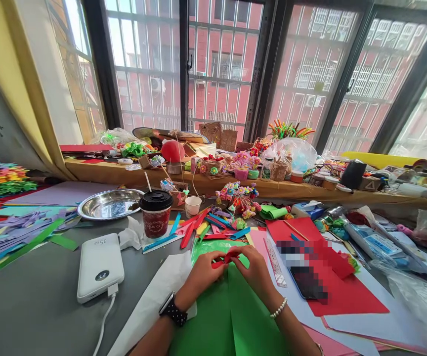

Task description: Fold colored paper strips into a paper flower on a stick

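A small piece of red paper (pixel 219 264) is pinched between the fingertips of my left hand (pixel 205 273), which has a dark watch at the wrist. My right hand (pixel 252 269), with a beaded bracelet, grips the same red piece from the other side. Both hands meet over a large green sheet (pixel 232 316). Just beyond them lie loose red, blue and yellow paper strips (pixel 213 225). The exact shape of the red piece is partly hidden by my fingers.
Left of my hands are a white power bank (pixel 100 267) with a cable, a lidded cup (pixel 156 217) and a metal plate (pixel 110 204). On the right lie a ruler (pixel 275 262), red paper (pixel 354 296) and a phone (pixel 306 283). Craft items crowd the windowsill.
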Action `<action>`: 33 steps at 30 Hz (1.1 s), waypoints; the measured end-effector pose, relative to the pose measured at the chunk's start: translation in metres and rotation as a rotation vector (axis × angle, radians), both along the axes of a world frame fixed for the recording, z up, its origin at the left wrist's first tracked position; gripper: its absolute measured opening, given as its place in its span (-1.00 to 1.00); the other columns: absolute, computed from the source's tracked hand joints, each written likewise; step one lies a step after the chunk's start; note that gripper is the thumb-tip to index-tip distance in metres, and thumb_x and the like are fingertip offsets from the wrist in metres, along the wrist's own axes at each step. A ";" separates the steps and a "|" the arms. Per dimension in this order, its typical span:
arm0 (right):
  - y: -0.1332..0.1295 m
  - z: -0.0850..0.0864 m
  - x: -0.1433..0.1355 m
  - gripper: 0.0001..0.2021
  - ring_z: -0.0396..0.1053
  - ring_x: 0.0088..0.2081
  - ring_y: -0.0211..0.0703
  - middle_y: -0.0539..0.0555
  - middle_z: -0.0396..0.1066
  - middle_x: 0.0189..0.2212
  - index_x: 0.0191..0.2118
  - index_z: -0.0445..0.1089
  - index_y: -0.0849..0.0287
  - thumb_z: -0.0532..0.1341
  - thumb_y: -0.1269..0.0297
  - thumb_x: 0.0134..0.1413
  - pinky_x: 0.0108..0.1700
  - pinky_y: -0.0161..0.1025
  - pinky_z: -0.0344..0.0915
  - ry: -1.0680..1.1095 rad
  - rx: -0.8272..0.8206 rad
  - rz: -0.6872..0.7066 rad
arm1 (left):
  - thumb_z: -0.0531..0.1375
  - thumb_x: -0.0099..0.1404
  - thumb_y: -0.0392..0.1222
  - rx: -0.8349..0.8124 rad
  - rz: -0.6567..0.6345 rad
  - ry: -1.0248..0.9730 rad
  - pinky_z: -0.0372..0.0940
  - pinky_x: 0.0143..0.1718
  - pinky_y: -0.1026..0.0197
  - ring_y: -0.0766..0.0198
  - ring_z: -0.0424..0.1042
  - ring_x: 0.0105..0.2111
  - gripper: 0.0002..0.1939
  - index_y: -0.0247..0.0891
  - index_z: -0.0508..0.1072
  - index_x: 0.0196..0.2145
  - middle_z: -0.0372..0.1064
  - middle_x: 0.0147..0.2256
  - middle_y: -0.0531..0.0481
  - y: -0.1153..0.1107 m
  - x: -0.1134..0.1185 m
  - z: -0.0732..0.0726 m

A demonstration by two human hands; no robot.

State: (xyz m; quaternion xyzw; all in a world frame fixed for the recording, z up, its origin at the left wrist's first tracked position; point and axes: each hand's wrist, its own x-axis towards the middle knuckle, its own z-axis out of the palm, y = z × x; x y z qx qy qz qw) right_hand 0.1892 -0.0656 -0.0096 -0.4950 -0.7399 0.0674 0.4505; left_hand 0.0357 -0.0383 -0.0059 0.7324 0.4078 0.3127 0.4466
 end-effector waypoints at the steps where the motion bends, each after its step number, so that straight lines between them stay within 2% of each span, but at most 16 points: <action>1: 0.000 0.000 0.001 -0.85 0.33 -0.34 -0.15 0.04 0.41 -0.43 -0.31 0.37 0.13 0.13 0.42 -0.06 -0.29 -0.21 0.28 0.010 -0.012 0.010 | 0.06 0.04 -0.14 -0.007 -0.006 -0.003 0.26 -0.58 0.27 0.31 0.37 -0.60 -0.71 -0.30 0.35 -0.27 0.38 -0.36 -0.05 0.000 0.000 0.000; 9: 0.003 -0.004 0.003 -0.86 0.35 -0.35 -0.17 0.02 0.43 -0.42 -0.34 0.41 0.12 0.15 0.41 -0.06 -0.30 -0.23 0.30 0.010 0.026 0.006 | 0.06 0.05 -0.15 -0.057 -0.049 -0.001 0.23 -0.64 0.30 0.31 0.36 -0.61 -0.67 -0.31 0.29 -0.20 0.38 -0.34 -0.09 0.002 -0.001 -0.004; 15: 0.001 0.002 0.005 -0.84 0.36 -0.36 -0.15 0.02 0.45 -0.42 -0.32 0.41 0.10 0.14 0.42 -0.06 -0.32 -0.22 0.31 -0.028 0.013 0.028 | 0.07 0.04 -0.17 -0.047 -0.076 0.003 0.22 -0.65 0.33 0.34 0.34 -0.59 -0.68 -0.29 0.36 -0.22 0.38 -0.31 -0.07 0.002 -0.004 0.003; 22: 0.000 -0.001 0.001 -0.85 0.34 -0.35 -0.14 0.03 0.44 -0.41 -0.32 0.40 0.12 0.12 0.41 -0.04 -0.31 -0.20 0.29 -0.032 0.052 -0.030 | 0.07 0.05 -0.10 -0.053 -0.041 -0.001 0.21 -0.66 0.32 0.31 0.36 -0.60 -0.66 -0.28 0.34 -0.21 0.38 -0.37 -0.05 -0.003 -0.002 0.005; 30: 0.000 -0.006 -0.007 -0.85 0.32 -0.39 -0.12 0.07 0.42 -0.46 -0.35 0.38 0.18 0.07 0.43 -0.02 -0.35 -0.17 0.27 -0.105 0.146 -0.140 | 0.06 0.04 -0.11 -0.074 0.064 -0.029 0.23 -0.67 0.31 0.30 0.34 -0.60 -0.65 -0.32 0.30 -0.21 0.38 -0.42 -0.06 -0.003 0.005 -0.001; 33: 0.001 -0.008 -0.007 -0.85 0.31 -0.38 -0.12 0.07 0.41 -0.46 -0.35 0.37 0.18 0.07 0.43 -0.02 -0.34 -0.18 0.26 -0.121 0.162 -0.139 | 0.05 0.05 -0.10 -0.052 0.066 -0.015 0.22 -0.65 0.30 0.30 0.35 -0.59 -0.66 -0.31 0.31 -0.22 0.38 -0.41 -0.05 -0.003 0.004 -0.002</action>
